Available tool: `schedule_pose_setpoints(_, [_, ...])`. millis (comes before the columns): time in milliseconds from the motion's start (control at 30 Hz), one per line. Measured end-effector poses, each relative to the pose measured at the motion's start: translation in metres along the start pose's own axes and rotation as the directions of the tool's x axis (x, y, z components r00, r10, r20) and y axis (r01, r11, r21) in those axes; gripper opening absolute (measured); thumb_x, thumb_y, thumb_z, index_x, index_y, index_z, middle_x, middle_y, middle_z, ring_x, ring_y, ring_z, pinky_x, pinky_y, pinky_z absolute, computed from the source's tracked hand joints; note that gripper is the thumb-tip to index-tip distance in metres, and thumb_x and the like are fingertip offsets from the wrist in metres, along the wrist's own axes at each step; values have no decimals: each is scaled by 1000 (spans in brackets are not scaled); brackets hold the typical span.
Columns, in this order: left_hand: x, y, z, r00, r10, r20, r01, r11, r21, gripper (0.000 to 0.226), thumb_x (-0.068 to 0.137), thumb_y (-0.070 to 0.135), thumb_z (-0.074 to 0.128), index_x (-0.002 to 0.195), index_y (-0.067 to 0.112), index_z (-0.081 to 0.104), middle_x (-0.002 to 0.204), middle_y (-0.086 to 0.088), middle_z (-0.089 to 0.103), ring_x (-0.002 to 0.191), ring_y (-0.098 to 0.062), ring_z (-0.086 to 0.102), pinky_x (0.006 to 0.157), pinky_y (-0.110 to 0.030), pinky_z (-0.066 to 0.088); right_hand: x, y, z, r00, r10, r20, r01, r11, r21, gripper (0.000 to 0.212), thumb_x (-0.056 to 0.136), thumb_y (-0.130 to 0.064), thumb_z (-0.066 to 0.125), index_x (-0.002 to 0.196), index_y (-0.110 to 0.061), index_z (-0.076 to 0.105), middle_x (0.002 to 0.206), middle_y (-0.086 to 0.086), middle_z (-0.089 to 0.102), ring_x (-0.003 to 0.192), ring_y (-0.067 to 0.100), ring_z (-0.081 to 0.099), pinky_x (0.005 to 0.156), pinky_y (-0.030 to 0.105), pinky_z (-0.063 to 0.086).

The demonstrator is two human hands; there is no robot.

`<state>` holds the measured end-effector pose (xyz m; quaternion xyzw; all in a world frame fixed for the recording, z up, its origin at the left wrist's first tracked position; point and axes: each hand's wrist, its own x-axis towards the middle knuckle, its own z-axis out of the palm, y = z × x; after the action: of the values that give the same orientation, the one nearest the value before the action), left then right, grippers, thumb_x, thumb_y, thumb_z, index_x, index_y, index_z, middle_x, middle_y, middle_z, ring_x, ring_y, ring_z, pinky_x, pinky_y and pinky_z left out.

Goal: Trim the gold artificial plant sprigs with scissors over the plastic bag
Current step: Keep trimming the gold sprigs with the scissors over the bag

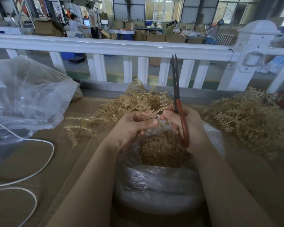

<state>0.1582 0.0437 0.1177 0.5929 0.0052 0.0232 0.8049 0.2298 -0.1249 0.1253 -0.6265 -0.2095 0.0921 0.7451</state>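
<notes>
Both hands are parked right over the plastic bag [157, 185], which sits at about 6 o'clock from the middle of the view and is already packed with gold trimmings. The left hand [134, 126] pinches the stem of 1 gold sprig [121, 108] between thumb and fingers, with the fronds fanning out toward 10 o'clock. The right hand [184, 126] is curled round the red handle of the scissors [176, 99], blades pointing straight up to 12 o'clock and nearly together, not on the stem yet.

My take: tip the blades down and bring them to the stem just past the left fingertips, keeping everything above the bag mouth so the bits drop in.

Hard to see: the right fingers also seem to touch the stem end, but I can't tell for sure. More sprigs are heaped behind at 11 o'clock, plus a pile [249, 115] at 3 o'clock that's partly cut off. A big clear bag [26, 99] at 9 o'clock hides whatever's inside.
</notes>
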Motion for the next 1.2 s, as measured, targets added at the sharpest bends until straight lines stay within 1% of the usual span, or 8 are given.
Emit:
schedule_pose_setpoints(133, [-3,0,1,1000,0,-19,1,998,57,9,75,16,78,84,15,80,47,0,46,42,-11,30,46,-23,17,0,1,0,1000,-14,-2,14,1000,-27,8,87,-8,75,86,-14,69,78,13,71,41,8,41,42,19,35])
schedule_pose_setpoints(267, [-4,3,5,1000,18,-3,-18,1000,-17,7,77,12,72,71,13,77,62,-5,69,47,-8,58,40,-14,37,0,1,1,999,-45,-25,44,997,-60,8,85,-8,76,89,-11,69,76,6,72,49,4,56,52,18,46])
schedule_pose_setpoints(333, [-4,5,7,999,30,-19,-31,999,-44,10,77,12,70,71,12,78,73,-10,75,57,-10,69,44,-14,44,1,2,3,996,-75,-57,68,991,-116,9,84,-8,78,86,-14,71,76,1,73,66,11,67,72,35,58])
schedule_pose_setpoints(400, [-5,6,8,998,42,-37,-44,998,-43,10,76,13,70,70,13,78,75,-9,76,60,-11,71,44,-14,45,1,2,5,992,-102,-69,88,980,-178,14,83,-9,79,81,-20,72,77,1,74,77,19,70,87,51,57])
schedule_pose_setpoints(500, [-6,9,7,997,55,-50,-56,998,-28,7,71,14,74,74,17,80,76,-7,76,62,-10,72,48,-14,50,0,1,7,991,-113,-70,96,973,-212,16,83,-10,80,77,-23,72,82,4,75,80,22,71,90,55,56])
schedule_pose_setpoints(700, [-6,9,4,995,87,-42,-90,993,-71,16,66,6,77,81,14,79,79,-8,76,69,-14,74,59,-18,57,2,2,5,989,-135,-60,108,939,-327,13,80,-26,83,86,-23,73,82,-8,75,78,9,71,79,31,56])
schedule_pose_setpoints(900, [-2,6,-2,948,177,-264,-209,973,-100,18,67,11,77,84,11,72,73,-5,73,70,-15,73,62,-21,57,2,4,2,989,-142,-41,112,899,-424,43,62,-61,81,86,-27,69,82,-16,72,79,1,67,75,24,48])
schedule_pose_setpoints(1200, [2,5,-4,903,234,-361,-296,947,-126,17,66,6,76,83,9,75,81,-8,75,77,-17,73,69,-21,58,-1,6,-5,968,-220,123,237,632,-738,46,64,-81,65,91,-46,53,91,-40,59,88,-16,56,62,7,37])
